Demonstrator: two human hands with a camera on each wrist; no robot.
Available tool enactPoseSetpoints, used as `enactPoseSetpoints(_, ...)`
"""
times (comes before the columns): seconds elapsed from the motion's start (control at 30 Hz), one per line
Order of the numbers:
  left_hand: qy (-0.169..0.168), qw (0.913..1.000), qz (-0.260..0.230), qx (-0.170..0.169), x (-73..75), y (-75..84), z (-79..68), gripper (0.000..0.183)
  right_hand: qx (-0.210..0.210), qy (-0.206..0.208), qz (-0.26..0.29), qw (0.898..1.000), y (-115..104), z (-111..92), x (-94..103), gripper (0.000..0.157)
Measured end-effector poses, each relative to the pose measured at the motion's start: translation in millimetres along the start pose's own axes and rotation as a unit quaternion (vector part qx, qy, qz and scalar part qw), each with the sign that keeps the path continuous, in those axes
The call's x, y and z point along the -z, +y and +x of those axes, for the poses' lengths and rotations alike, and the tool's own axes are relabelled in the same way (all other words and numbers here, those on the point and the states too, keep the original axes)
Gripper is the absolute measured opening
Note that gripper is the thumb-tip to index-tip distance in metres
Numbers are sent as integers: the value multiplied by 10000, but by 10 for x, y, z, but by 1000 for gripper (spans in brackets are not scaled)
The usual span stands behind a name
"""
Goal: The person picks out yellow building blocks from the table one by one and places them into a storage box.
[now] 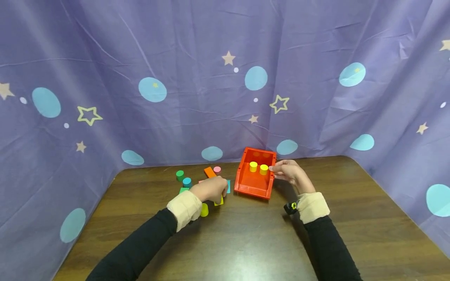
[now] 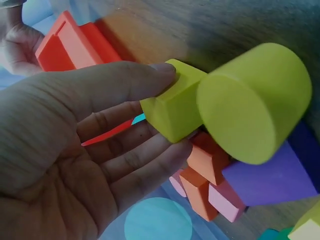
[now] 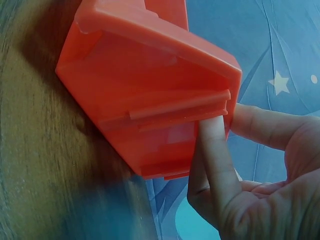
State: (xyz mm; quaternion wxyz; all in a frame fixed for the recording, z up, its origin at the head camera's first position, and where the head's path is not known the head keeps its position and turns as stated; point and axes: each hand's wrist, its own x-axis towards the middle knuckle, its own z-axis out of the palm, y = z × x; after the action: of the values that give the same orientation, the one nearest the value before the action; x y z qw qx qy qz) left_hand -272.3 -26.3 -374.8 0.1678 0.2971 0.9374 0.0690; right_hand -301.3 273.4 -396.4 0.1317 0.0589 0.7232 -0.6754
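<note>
My left hand [image 1: 210,189] reaches down among the loose blocks left of the red bin [image 1: 254,186]. In the left wrist view, its thumb and fingers pinch a yellow block [image 2: 175,107] with flat faces. Right beside that block is a yellow cylinder [image 2: 255,102], with a purple block [image 2: 275,175] behind. My right hand [image 1: 291,173] holds the bin by its right side wall. In the right wrist view, the fingers lie under a ledge on the outer wall and the thumb goes behind the edge. Inside the bin stand two yellow cylinders [image 1: 253,167].
More blocks lie left of the bin: a green cylinder [image 1: 180,175], a blue cylinder [image 1: 187,182], an orange block [image 1: 209,172] and a pink cylinder [image 1: 217,170]. A light blue piece [image 1: 229,186] shows beside my left hand. A patterned purple curtain [image 1: 197,78] hangs behind the wooden table [image 1: 267,238].
</note>
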Motion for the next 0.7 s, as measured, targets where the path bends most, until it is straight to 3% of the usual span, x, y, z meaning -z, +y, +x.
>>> enactPoseSetpoints(0.33,-64,9982,-582,-107,159,-14,-58,19,-33,55,140,9999,47,4,-21,16)
enactPoseSetpoints(0.6,403,9982,-349,-282,348,-121,-161,18,19,93,111,9999,25,27,-5,13)
enactPoseSetpoints(0.7,401,9983,-368,-214,394,-151,-214,16,11,61,53,10000,38,38,-6,12)
